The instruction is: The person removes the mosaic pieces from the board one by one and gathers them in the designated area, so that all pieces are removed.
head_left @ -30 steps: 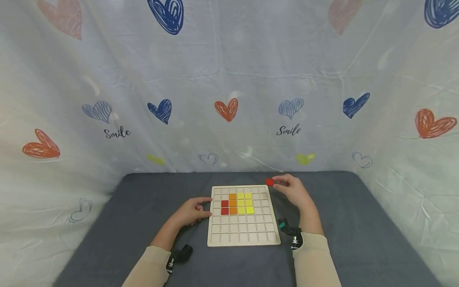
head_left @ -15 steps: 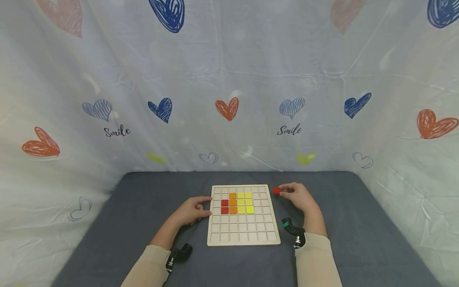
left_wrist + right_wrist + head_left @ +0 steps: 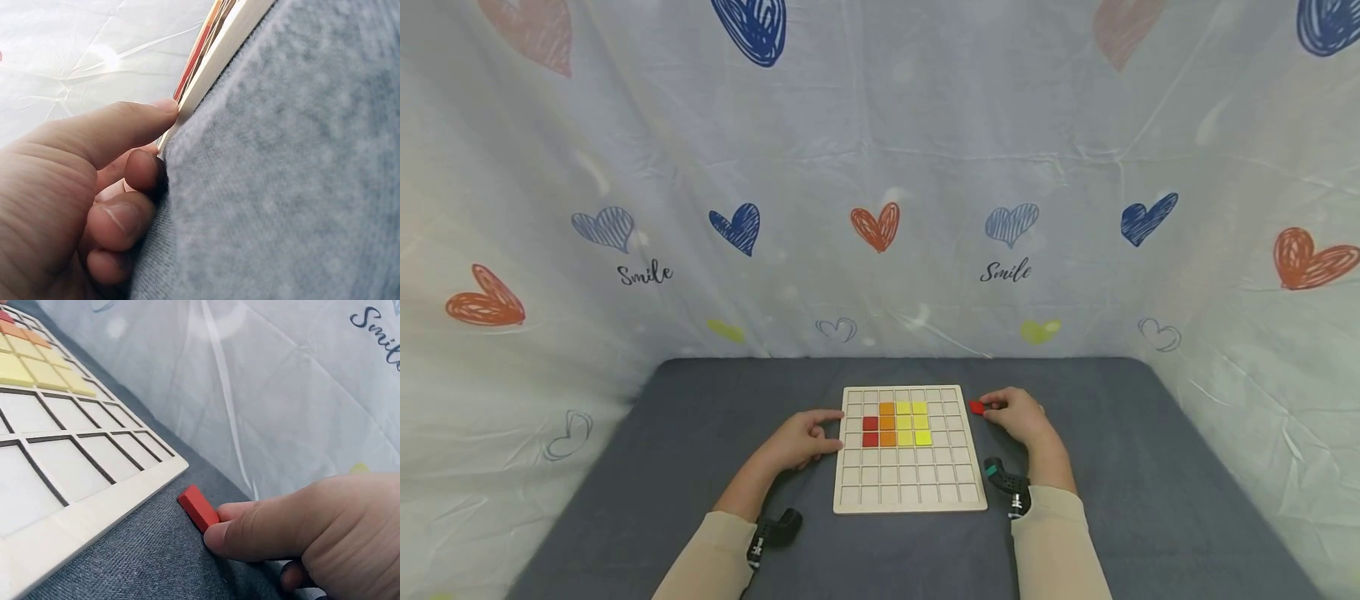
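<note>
A pale wooden grid board (image 3: 910, 507) lies on the dark table. Red tiles (image 3: 870, 432), an orange column (image 3: 887, 423) and a yellow block (image 3: 913, 423) fill cells in its upper left and middle. My left hand (image 3: 799, 440) is at the board's left edge, straight index finger and thumb (image 3: 140, 119) touching it apart from each other; the other fingers curl beneath in the left wrist view. My right hand (image 3: 1021, 415) pinches a loose red tile (image 3: 199, 509) between thumb and fingers, just outside the board's right edge, tilted close over the cloth.
Grey-blue cloth (image 3: 1150, 500) covers the table. Behind and at the sides hangs a whitish curtain (image 3: 805, 300) printed with hearts and "Smile". Each wrist wears a black camera mount, the right one (image 3: 1006, 479) close beside the board's right edge.
My right hand with the red tile has come from beyond the board's upper right corner toward me, down beside its right edge. The left hand and the tiles in the board stay put.
</note>
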Action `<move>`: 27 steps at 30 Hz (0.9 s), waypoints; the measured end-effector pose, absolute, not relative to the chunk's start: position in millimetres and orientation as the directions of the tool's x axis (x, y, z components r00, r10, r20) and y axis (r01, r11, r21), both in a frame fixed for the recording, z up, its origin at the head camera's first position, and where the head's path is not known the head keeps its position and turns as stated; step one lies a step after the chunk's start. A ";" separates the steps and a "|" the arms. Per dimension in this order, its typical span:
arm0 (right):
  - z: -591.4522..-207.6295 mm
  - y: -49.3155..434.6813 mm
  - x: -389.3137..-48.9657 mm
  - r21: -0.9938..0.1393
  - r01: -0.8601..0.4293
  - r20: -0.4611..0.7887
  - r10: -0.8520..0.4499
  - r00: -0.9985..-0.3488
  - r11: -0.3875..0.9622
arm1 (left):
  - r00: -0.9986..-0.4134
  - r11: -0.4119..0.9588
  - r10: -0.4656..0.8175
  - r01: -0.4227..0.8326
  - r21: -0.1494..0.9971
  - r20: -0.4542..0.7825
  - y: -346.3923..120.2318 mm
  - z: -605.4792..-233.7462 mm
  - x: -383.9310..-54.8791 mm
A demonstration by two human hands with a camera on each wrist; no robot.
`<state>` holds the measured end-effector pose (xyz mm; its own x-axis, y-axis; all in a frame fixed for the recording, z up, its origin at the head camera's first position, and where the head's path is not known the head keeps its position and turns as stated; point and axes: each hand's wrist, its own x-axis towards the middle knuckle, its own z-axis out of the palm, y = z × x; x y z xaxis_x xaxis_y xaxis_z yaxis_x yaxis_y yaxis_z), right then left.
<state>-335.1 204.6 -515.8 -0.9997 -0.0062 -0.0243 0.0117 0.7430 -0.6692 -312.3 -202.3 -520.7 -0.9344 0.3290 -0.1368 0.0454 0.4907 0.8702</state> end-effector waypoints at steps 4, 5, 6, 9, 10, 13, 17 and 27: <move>-513.8 204.3 -334.8 -0.695 0.004 -0.020 -0.014 -1.000 0.719 | -0.934 0.499 0.327 0.043 0.866 -0.142 -202.0 -520.6 -312.7; -513.0 204.1 -334.6 -0.706 0.004 -0.020 -0.014 -1.000 0.708 | -0.934 0.502 0.327 0.042 0.864 -0.145 -202.1 -520.8 -312.9; -511.9 204.0 -334.4 -0.719 0.002 -0.018 -0.016 -1.000 0.695 | -0.933 0.504 0.328 0.041 0.863 -0.147 -202.1 -520.6 -312.9; -507.4 203.3 -333.7 -0.747 -0.013 -0.006 -0.026 -1.000 0.664 | -0.931 0.512 0.332 0.046 0.858 -0.149 -201.8 -520.0 -312.8; -505.8 203.0 -333.5 -0.752 -0.016 -0.001 -0.026 -1.000 0.659 | -0.931 0.516 0.332 0.046 0.855 -0.150 -201.6 -519.6 -312.8; -498.8 200.9 -333.0 -0.757 -0.044 0.025 -0.039 -0.999 0.652 | -0.933 0.534 0.327 0.053 0.844 -0.149 -200.7 -519.3 -312.8; -488.9 194.6 -332.8 -0.746 -0.082 0.065 -0.050 -0.997 0.661 | -0.939 0.550 0.307 0.044 0.834 -0.153 -198.7 -518.4 -312.5; -470.8 165.5 -329.0 -0.704 -0.208 0.152 -0.141 -0.978 0.679 | -0.950 0.565 0.268 0.017 0.825 -0.163 -195.6 -520.1 -311.6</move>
